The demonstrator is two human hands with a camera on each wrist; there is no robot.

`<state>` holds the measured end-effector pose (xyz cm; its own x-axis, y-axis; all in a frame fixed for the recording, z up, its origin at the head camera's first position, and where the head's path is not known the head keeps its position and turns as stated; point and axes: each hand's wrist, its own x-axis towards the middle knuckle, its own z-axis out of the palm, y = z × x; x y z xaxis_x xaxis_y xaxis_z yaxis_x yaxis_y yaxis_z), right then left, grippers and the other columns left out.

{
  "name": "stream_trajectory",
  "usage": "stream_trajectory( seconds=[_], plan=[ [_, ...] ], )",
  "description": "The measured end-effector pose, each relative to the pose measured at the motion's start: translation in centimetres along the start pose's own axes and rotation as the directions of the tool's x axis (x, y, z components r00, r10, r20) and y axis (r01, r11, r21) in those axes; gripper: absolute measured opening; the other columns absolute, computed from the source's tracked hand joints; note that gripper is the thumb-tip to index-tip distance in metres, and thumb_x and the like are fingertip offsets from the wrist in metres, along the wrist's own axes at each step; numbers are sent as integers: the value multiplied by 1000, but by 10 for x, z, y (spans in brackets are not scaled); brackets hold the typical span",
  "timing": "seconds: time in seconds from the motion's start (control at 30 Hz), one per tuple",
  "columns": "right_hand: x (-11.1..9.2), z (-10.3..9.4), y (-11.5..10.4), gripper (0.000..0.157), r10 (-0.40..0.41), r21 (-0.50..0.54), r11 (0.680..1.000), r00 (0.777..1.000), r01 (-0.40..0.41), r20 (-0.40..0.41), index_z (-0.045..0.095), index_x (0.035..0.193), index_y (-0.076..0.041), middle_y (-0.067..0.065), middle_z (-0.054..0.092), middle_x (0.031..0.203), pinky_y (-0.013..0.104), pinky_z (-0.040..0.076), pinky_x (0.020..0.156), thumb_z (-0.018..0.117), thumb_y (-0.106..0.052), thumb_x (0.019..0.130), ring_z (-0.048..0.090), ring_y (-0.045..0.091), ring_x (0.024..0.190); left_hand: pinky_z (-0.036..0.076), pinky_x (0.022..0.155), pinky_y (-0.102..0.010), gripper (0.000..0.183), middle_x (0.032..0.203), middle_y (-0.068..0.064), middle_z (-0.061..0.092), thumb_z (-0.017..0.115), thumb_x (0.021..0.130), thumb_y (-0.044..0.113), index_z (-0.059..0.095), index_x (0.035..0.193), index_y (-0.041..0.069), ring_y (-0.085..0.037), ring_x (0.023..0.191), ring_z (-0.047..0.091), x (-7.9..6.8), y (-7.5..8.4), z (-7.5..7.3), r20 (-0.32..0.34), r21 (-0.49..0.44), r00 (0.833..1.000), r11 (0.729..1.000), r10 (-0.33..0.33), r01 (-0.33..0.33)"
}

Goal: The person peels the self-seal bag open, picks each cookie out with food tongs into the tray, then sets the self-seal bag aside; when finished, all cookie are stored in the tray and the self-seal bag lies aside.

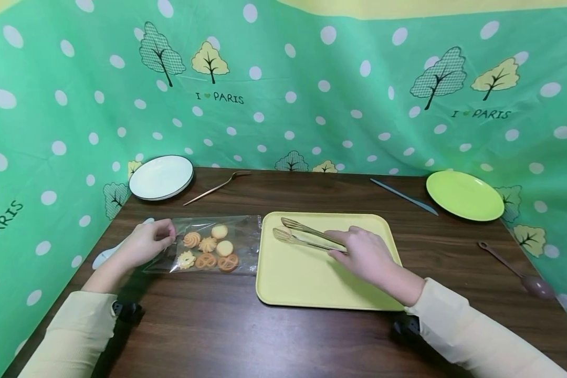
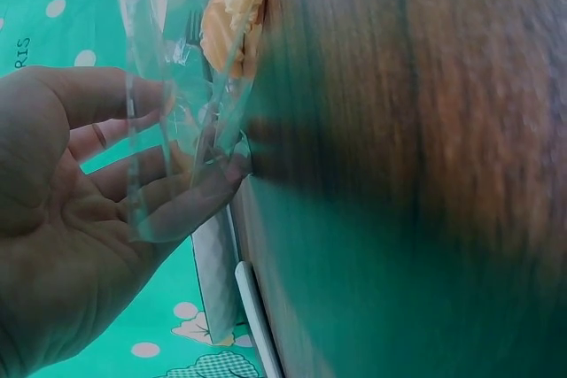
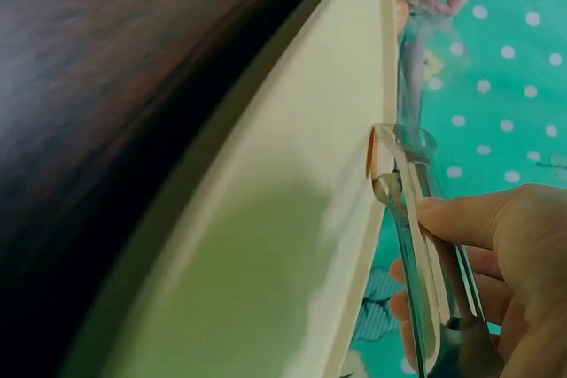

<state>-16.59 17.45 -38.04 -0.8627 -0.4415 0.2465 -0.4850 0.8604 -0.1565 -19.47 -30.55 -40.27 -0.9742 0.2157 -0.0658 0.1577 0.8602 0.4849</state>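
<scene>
My left hand (image 1: 148, 242) holds the left edge of a clear plastic bag (image 1: 245, 236) lying on the table. In the left wrist view the bag's thin film (image 2: 151, 165) stands up between thumb and fingers. Several cookies (image 1: 207, 244) show through the bag: swirled, round and pretzel-shaped ones. My right hand (image 1: 366, 254) grips gold metal tongs (image 1: 314, 231) above a pale yellow tray (image 1: 312, 286) to the bag's right. The tongs' tips point left toward the bag, slightly apart; in the right wrist view the tips (image 3: 383, 185) overlap the tray's rim.
A white plate (image 1: 161, 177) and a rose-gold fork (image 1: 217, 187) lie at the back left. To the back right are a blue knife (image 1: 403, 196) and a green plate (image 1: 465, 196). A brown spoon (image 1: 536, 286) lies at the right edge, a light blue utensil (image 1: 105, 256) behind my left wrist.
</scene>
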Motion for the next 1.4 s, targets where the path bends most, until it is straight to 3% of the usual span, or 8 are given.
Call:
stream_trajectory(
  seconds=[0.33, 0.47, 0.63, 1.0, 1.4],
  plan=[
    [-5, -1, 10, 41, 24, 5, 1000, 1000, -24, 10, 67, 116, -20, 4, 62, 73, 32, 39, 48, 77, -31, 78, 53, 17, 64, 42, 69, -35, 8, 84, -2, 64, 59, 90, 8, 56, 85, 14, -21, 78, 54, -1, -2, 1, -14, -2, 1000, 1000, 6, -6],
    [-1, -3, 6, 45, 39, 49, 998, 999, -40, 18, 66, 118, -19, 1, 57, 69, 29, 35, 47, 77, -35, 77, 45, 13, 59, 42, 69, -35, 5, 86, -3, 64, 58, 90, 9, 58, 86, 11, -21, 79, 55, 0, -2, 0, -13, -5, 1000, 1000, 9, -9],
    [7, -2, -10, 45, 4, 110, 994, 1000, -7, 28, 66, 119, -21, 0, 58, 71, 28, 36, 48, 76, -36, 78, 46, 10, 60, 43, 70, -36, 6, 88, -3, 65, 58, 90, 9, 58, 86, 13, -21, 81, 56, 2, -1, 1, -15, -3, 1000, 1000, 12, -12],
    [39, 18, -56, 41, -138, 121, 985, 985, 125, 105, 66, 119, -22, 3, 67, 86, 27, 39, 49, 74, -35, 81, 51, 11, 67, 43, 72, -38, 7, 90, -3, 66, 58, 90, 9, 58, 85, 14, -21, 83, 57, 1, -3, 1, -9, 8, 1000, 1000, 19, -19],
    [59, 29, -87, 42, -149, 74, 988, 974, 139, 169, 64, 121, -24, 2, 68, 96, 31, 44, 52, 71, -38, 82, 58, 14, 79, 43, 70, -36, 7, 86, -2, 65, 59, 90, 8, 58, 85, 13, -20, 80, 56, 0, 1, -1, 3, -2, 1000, 1000, 21, -21]
  ],
)
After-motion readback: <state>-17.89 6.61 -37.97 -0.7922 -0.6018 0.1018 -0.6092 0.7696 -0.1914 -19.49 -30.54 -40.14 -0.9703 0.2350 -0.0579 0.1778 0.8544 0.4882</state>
